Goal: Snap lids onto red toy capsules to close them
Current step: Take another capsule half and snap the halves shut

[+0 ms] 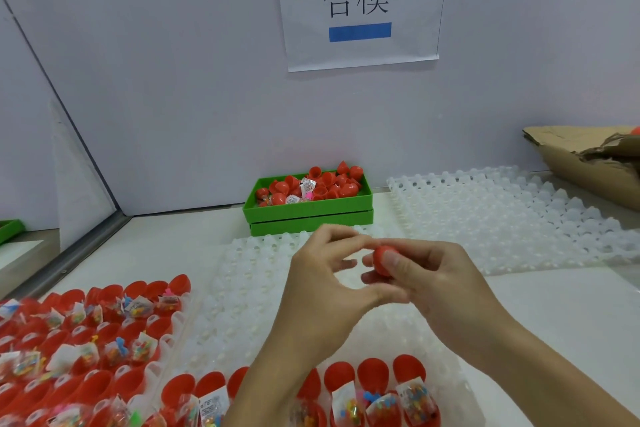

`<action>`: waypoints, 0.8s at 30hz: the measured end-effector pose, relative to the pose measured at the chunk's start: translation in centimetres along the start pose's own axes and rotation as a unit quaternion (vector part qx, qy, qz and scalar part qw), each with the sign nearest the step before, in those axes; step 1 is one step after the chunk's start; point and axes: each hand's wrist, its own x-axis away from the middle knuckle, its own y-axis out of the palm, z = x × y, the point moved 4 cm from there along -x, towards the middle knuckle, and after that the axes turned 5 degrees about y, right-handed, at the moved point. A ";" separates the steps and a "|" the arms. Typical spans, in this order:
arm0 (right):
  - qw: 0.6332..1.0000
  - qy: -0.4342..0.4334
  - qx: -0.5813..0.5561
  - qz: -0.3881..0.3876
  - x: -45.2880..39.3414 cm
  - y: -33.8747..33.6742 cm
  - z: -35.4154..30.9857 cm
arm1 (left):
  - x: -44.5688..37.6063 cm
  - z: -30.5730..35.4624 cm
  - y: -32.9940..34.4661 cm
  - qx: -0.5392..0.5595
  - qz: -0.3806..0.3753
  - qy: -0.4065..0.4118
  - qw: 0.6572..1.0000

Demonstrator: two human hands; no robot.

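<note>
Flanking the capsule (381, 260) (held): trays (502, 215), green bin (308, 215).

Single head-worn view, forward and down, close over the worktable (519, 305).

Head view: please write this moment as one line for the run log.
right hand: grips red capsule | left hand: fingers beside capsule, contact unclear | green bin: loose red capsule parts | front tray: open filled capsules

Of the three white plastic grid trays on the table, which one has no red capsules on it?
The far right tray, beside the torn cardboard, shows only bare white cells. The left tray and the middle tray hold open red capsules with toy packets.
</note>
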 end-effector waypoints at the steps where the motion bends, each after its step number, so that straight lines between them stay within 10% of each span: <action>1: 0.999 0.004 -0.036 -0.004 -0.1 -0.1 0.0 | 0.0 -0.2 0.0 0.068 -0.006 -0.041 0.997; 6: 0.997 -0.033 -0.053 -0.039 -0.1 0.7 0.2 | 0.4 -1.0 1.4 0.270 0.006 -0.146 0.952; 24: 0.996 -0.062 -0.010 -0.067 -0.7 0.1 0.1 | 0.3 -1.3 1.5 0.354 0.049 -0.163 0.920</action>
